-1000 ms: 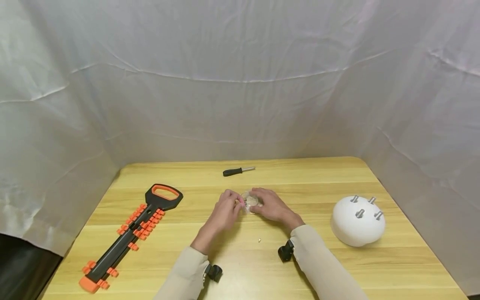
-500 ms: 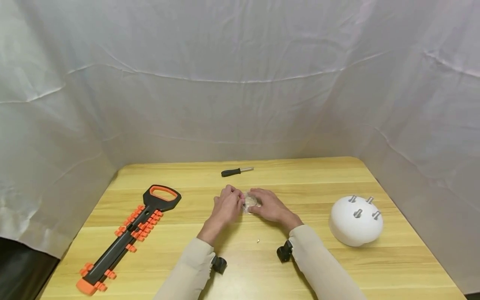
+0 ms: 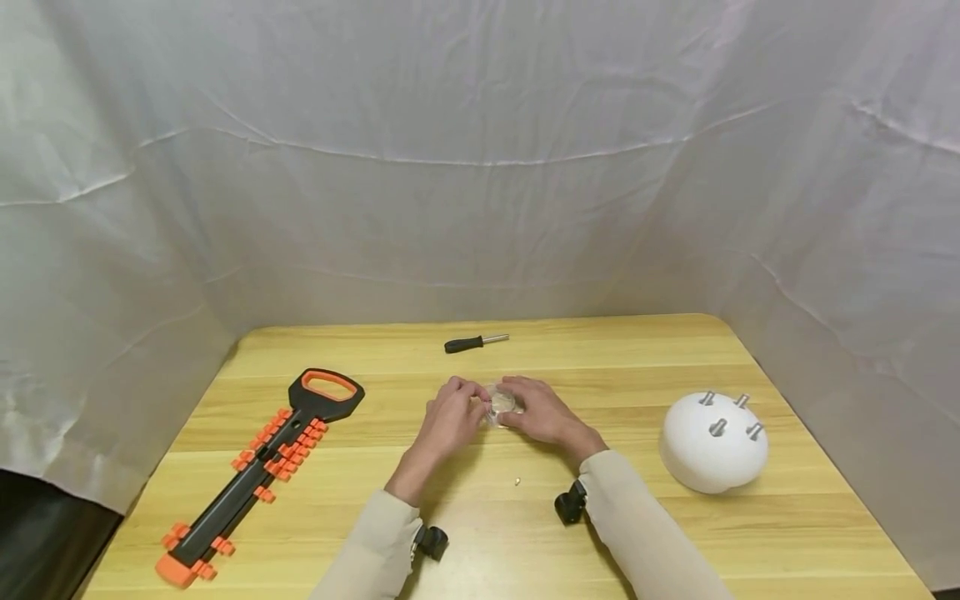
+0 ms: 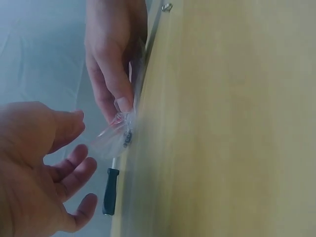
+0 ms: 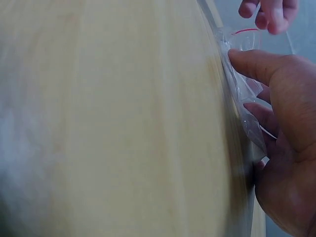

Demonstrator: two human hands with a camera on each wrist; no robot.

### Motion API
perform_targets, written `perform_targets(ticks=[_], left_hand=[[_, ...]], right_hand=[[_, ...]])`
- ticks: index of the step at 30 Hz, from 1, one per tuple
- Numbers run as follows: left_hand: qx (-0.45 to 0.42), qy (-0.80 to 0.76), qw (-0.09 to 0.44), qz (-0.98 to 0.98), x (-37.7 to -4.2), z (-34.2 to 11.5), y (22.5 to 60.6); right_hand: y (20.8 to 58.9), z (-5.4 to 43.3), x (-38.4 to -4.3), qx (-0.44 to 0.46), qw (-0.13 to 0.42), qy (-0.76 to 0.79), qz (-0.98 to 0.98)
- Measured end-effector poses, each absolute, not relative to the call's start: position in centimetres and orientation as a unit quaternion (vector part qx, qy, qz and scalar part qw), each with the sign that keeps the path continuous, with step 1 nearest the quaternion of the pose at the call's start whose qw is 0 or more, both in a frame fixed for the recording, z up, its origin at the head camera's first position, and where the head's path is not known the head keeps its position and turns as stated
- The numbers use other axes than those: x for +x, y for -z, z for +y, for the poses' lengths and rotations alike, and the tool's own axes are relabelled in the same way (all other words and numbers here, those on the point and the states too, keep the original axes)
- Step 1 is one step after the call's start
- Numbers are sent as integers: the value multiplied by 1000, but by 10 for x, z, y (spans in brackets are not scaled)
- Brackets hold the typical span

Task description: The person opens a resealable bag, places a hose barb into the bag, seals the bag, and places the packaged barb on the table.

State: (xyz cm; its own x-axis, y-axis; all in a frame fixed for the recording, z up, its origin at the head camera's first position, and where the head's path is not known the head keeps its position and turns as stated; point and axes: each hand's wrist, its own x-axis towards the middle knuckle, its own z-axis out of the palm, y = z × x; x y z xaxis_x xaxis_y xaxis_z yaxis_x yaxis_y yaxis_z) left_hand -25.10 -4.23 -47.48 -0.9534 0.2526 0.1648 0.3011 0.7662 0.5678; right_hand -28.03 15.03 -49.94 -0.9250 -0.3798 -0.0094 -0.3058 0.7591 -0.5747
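Note:
A clear plastic zip bag with a red line along its mouth sits between my two hands. In the left wrist view, small dark metal pieces show inside it. My right hand holds the bag between thumb and fingers, close to the tabletop. At the bag's mouth, my left hand has its fingers loosely bent and parted. A gap shows between those fingertips and the bag in the left wrist view. One tiny metal piece lies on the wood nearer to me.
Beyond my hands lies a screwdriver with a black handle. A black rack with orange clips and a handle rests at the left. At the right stands a white rounded object with several metal bolts sticking up. Grey-white curtains surround the table.
My left hand shifted forward over the bag's mouth, then drew back a little to the left, its fingers now off the bag. My right hand stayed at the bag.

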Motion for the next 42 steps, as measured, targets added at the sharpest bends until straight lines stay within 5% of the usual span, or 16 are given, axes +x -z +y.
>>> perform_targets(ticks=[13, 33, 42], left_hand=[[-215, 294, 44, -930, -220, -46, 467], [-322, 191, -74, -924, -193, -33, 469], [-330, 162, -74, -927, -192, -26, 469]], right_hand=[[497, 150, -278, -184, 63, 299, 934], [497, 150, -279, -192, 56, 290, 936], [500, 151, -281, -188, 60, 293, 936]])
